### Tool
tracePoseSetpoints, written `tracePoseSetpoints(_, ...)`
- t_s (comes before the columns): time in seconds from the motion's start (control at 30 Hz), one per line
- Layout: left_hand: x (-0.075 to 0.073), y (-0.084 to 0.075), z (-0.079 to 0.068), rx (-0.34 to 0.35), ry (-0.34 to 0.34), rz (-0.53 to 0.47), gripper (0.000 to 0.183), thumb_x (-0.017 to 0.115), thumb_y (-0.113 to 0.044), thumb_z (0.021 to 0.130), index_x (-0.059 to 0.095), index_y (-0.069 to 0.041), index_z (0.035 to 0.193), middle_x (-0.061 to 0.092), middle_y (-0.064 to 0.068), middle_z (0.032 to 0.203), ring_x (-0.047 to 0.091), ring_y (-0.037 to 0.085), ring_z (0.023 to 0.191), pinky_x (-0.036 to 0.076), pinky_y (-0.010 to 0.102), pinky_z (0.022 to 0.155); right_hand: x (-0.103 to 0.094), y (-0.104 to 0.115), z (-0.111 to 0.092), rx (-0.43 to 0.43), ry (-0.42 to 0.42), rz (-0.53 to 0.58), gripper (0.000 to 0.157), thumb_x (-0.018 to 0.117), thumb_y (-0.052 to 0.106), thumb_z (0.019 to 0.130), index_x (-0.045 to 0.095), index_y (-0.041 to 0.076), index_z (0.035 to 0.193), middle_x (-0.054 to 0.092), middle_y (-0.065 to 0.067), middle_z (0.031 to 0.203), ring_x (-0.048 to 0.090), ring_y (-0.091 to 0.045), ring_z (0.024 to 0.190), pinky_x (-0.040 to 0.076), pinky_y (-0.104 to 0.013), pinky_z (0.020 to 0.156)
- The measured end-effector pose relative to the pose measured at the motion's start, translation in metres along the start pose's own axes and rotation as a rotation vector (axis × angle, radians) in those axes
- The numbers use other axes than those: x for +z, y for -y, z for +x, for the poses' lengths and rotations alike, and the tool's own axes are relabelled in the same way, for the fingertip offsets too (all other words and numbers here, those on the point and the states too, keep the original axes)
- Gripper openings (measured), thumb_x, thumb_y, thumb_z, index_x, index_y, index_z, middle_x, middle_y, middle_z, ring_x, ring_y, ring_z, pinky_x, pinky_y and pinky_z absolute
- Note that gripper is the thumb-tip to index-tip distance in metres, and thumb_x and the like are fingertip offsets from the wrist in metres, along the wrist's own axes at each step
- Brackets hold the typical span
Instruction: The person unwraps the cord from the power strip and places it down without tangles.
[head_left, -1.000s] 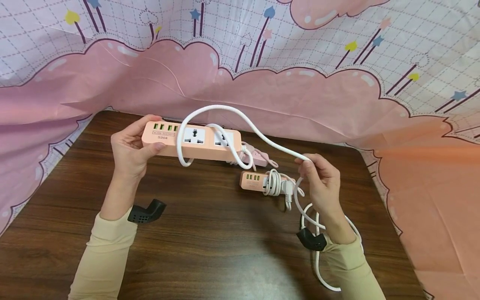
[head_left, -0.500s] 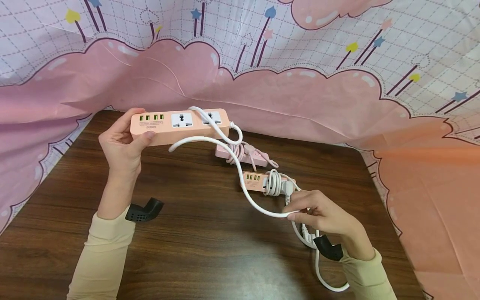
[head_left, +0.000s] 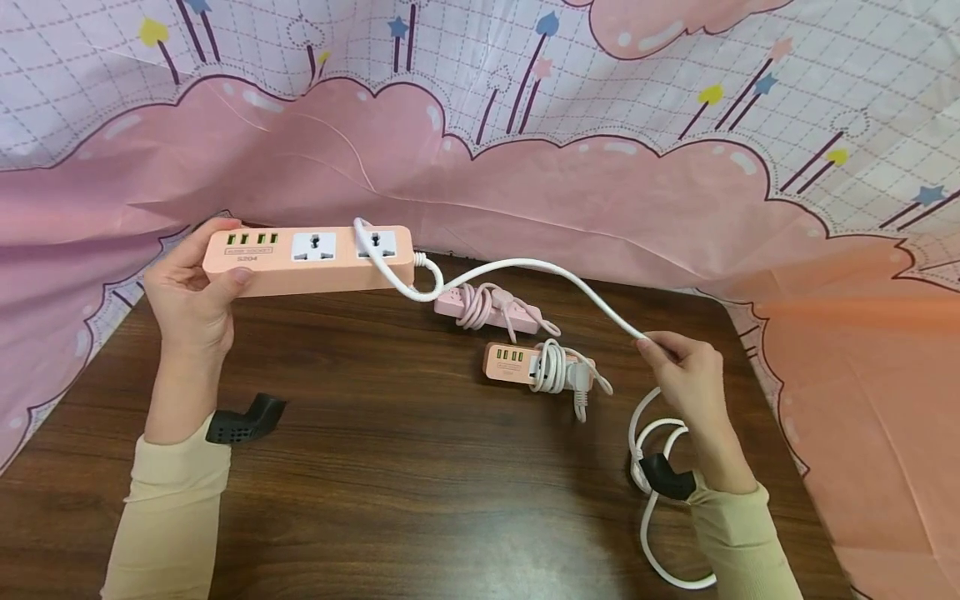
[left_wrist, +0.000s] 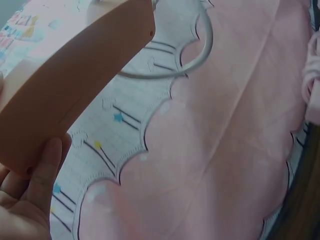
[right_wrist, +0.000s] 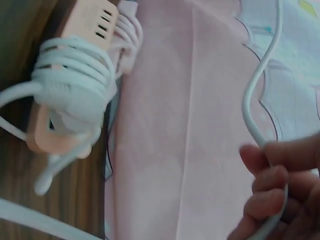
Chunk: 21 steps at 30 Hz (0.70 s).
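My left hand (head_left: pixel 191 292) grips the left end of a peach power strip (head_left: pixel 277 279), thumb along its front, and holds it up above the table. The strip has USB ports and two white sockets facing up. Its white cord (head_left: pixel 525 263) leaves the right end, bends back over the right socket, then runs across to my right hand (head_left: pixel 690 375). That hand pinches the cord between thumb and fingers, as the right wrist view also shows. Beyond the hand, the cord (head_left: pixel 651 542) hangs down in loose loops on the table, partly hidden by the wrist.
A second peach power strip (head_left: pixel 498 367) lies on the brown wooden table (head_left: pixel 420 467) with its cord wound around it. Behind it rests a pink power strip (head_left: pixel 487 315), also wrapped in its cord. Patterned pink fabric (head_left: pixel 570 183) hangs along the back and sides.
My left hand has carried the strip leftward. The loop around the strip's middle has come off. My right hand dipped toward the table, then rose and moved right, drawing the cord out.
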<state>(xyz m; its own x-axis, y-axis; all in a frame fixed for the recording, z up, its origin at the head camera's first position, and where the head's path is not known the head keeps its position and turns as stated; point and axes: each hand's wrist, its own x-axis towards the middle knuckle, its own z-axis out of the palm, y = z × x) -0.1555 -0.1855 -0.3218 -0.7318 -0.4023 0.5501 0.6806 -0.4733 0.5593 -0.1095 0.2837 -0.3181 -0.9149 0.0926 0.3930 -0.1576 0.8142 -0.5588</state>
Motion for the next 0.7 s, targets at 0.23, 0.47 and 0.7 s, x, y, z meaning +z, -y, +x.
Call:
tracePoseSetpoints(0.23, -0.029, -0.001, 0.0, -0.015, -0.023, 0.025, 0.043, 0.076, 0.021, 0.06, 0.061, 0.021, 0.1, 0.068, 0.022, 0.087, 0.062, 0.021, 0.073, 0.052, 0.025, 0.067, -0.022, -0.024, 0.012, 0.309, -0.135, 0.097, 0.023, 0.063, 0.017, 0.09, 0.072, -0.002, 0.097, 0.054, 0.03, 0.061, 0.045, -0.002, 0.063, 0.034, -0.018, 0.055)
tracePoseSetpoints(0.47, -0.058, 0.004, 0.0, -0.025, -0.128, 0.072, 0.039, 0.072, 0.023, 0.063, 0.061, 0.021, 0.101, 0.068, 0.02, 0.082, 0.061, 0.02, 0.07, 0.051, 0.023, 0.065, -0.038, -0.056, 0.027, 0.387, -0.189, 0.047, 0.02, 0.065, 0.021, 0.088, 0.073, 0.003, 0.092, 0.05, 0.033, 0.058, 0.043, -0.003, 0.066, 0.031, -0.02, 0.058)
tracePoseSetpoints(0.7, -0.083, 0.014, -0.002, -0.034, -0.256, 0.16, 0.034, 0.069, 0.022, 0.067, 0.064, 0.016, 0.1, 0.069, 0.016, 0.081, 0.062, 0.017, 0.07, 0.052, 0.02, 0.064, -0.037, -0.088, 0.05, 0.357, -0.136, -0.162, 0.029, 0.059, 0.021, 0.089, 0.07, -0.003, 0.101, 0.069, -0.003, 0.079, 0.056, -0.029, 0.092, 0.04, -0.036, 0.082)
